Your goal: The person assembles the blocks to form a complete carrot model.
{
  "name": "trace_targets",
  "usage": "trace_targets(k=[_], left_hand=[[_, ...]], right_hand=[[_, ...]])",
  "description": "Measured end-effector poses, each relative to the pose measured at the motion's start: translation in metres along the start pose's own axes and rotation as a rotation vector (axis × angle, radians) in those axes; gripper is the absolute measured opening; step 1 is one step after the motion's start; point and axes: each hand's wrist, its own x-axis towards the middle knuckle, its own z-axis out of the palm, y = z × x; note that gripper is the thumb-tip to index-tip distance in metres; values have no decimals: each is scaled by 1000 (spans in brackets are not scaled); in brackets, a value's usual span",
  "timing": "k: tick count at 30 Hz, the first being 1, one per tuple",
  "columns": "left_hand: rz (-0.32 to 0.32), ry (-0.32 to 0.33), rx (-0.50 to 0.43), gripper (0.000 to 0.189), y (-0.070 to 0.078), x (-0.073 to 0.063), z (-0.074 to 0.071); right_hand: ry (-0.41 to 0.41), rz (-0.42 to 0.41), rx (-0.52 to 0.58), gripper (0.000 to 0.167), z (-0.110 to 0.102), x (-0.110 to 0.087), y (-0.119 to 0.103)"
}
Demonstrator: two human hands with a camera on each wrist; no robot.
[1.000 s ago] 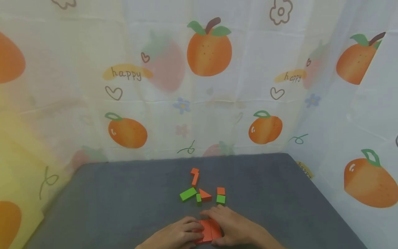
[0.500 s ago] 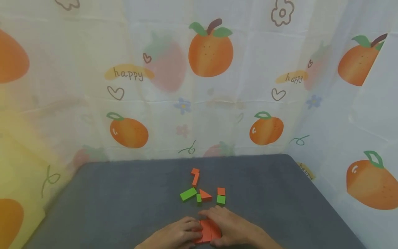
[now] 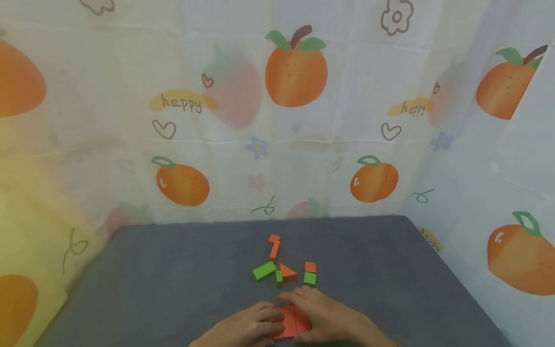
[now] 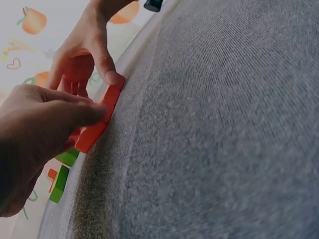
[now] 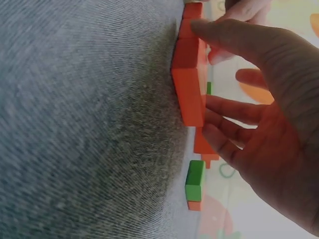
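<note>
A flat row of red-orange wooden blocks point(image 3: 289, 322) lies on the table close to the person, its pieces set side by side. The left hand point(image 3: 249, 324) grips the row's left end, fingers over the top and far side, thumb on the near side. At the other end the right hand point(image 3: 326, 315) holds the row; in the right wrist view its thumb touches the near face of the blocks point(image 5: 189, 79) and the fingers reach round the far side. In the left wrist view both thumbs rest along the near edge of the row point(image 4: 97, 124).
Beyond the hands lie a green rectangular block point(image 3: 264, 271), a small green block point(image 3: 279, 276), an orange triangle point(image 3: 288, 273), an orange square block point(image 3: 310, 267) against a green one point(image 3: 310, 278), and two orange pieces point(image 3: 274, 249) farther back. A fruit-print curtain surrounds the grey table point(image 3: 173, 270).
The head view has shifted slightly, moving the scene a little to the right. Both hands stay on the red-orange blocks, with no clear movement of the pieces.
</note>
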Motion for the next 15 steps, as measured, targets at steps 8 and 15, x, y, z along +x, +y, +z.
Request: trace_targets(k=[8,15], left_hand=[[-33,-26,-29,28,1,-1,-2],[27,0,12,28,-1,-2,1]], right_hand=[[-45,-1,-3,72,-7,5,-2],[-40,-44,-37,54,-21,16,3]])
